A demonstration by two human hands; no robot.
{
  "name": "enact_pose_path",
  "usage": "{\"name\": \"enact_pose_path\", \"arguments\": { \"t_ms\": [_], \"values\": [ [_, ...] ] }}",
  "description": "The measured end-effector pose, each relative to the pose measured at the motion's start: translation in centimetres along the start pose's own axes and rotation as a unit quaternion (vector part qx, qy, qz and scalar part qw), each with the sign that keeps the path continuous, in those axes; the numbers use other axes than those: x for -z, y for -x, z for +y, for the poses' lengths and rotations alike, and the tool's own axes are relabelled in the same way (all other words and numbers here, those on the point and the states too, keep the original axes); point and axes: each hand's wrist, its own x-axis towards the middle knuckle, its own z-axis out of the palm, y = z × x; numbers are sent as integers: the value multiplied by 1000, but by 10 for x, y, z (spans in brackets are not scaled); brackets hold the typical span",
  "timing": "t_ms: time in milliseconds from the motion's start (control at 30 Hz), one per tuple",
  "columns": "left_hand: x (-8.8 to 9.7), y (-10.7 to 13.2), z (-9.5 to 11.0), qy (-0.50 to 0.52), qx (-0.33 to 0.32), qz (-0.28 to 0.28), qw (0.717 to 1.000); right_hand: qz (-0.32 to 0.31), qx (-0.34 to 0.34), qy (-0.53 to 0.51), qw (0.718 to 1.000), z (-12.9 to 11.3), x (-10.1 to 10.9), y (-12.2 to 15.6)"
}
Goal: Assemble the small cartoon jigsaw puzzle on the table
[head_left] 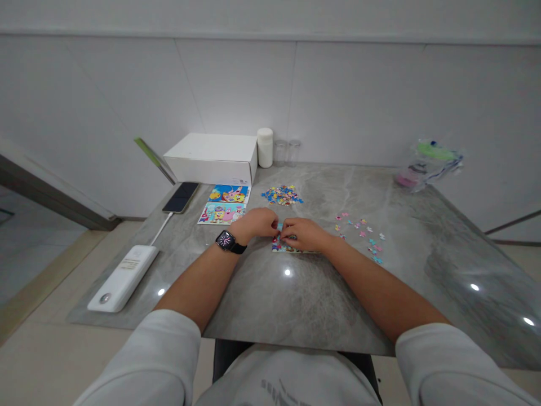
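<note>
A partly covered, colourful jigsaw puzzle [291, 248] lies flat on the grey table, right under my hands. My left hand [261, 222], with a black watch [226, 241] on its wrist, has its fingers curled at the puzzle's upper left corner. From the right, my right hand [305, 232] rests over the puzzle, thumb and fingers pinched together close to the left fingertips. What either pinch holds is too small to make out. A heap of loose jigsaw pieces [282, 195] lies beyond my hands, and scattered pieces [362, 233] spread to the right.
Left of the puzzle are two cartoon picture cards [222, 213], a phone [181, 197] and a white power bank [123, 279] joined by a cable. Along the wall stand a white box [211, 158], a white bottle [265, 148] and two glasses [293, 153]. A plastic bag [429, 163] sits back right.
</note>
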Motion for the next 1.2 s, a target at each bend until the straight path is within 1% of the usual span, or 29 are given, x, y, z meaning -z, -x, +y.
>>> {"name": "enact_pose_path", "arguments": {
  "t_ms": [133, 200, 267, 400, 500, 567, 667, 767, 867, 967, 1033, 1067, 1133, 1200],
  "values": [
    [-4, -2, -2, -2, 3, 1, 1000, 2, 8, -17, 1000, -5, 3, -1],
    [-4, -2, -3, 1, 4, 4, 1000, 11, 6, -23, 1000, -8, 12, -2],
    [-3, -1, -4, 8, 1, 14, 1000, 33, 2, -21, 999, -10, 27, -1],
    [1, 0, -4, 25, 1, 46, 999, 101, -13, -14, 995, -10, 70, 8],
    [4, -1, -2, 35, -7, 92, 995, 160, -67, 10, 985, -5, 96, 25],
    [7, -2, 1, 38, -13, 125, 991, 186, -108, 29, 976, 2, 105, 42],
    [16, 0, 6, 67, -33, 167, 983, 204, -166, 43, 964, 14, 105, 73],
    [31, 7, 9, 129, -39, 218, 967, 228, -246, 46, 941, 26, 96, 106],
    [48, 17, 15, 182, -46, 260, 947, 253, -327, 47, 909, 37, 86, 133],
    [60, 28, 25, 186, -36, 289, 938, 302, -402, 36, 864, 49, 76, 154],
    [60, 35, 31, 174, -25, 291, 941, 336, -439, 24, 833, 57, 70, 165],
    [57, 38, 33, 168, -23, 282, 944, 346, -450, 21, 823, 61, 68, 170],
    [47, 45, 34, 169, -25, 261, 950, 351, -462, 21, 814, 69, 64, 179],
    [32, 52, 32, 169, 0, 246, 954, 345, -467, 25, 814, 75, 63, 188]
  ]
}}
